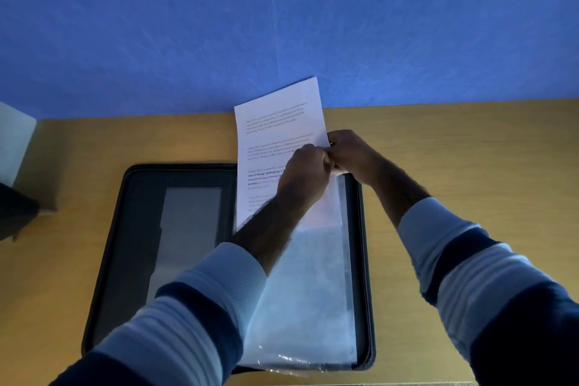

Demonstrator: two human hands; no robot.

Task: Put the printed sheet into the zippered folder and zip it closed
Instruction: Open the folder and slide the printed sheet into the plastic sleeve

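Observation:
A black zippered folder [131, 229] lies open flat on the wooden table. Its left half shows a grey pocket; its right half holds a clear plastic sleeve [310, 298]. The printed sheet [275, 128] stands tilted with its lower part inside the sleeve's top opening and its upper part sticking out past the folder's far edge. My left hand [305, 175] lies over the sheet with fingers curled at the sleeve's top edge. My right hand [351, 153] pinches the sheet's right edge, touching the left hand.
The wooden table [454, 150] runs up to a blue wall [282, 16] just behind the folder. A dark object [15, 213] and a pale box [15, 141] sit at the far left edge.

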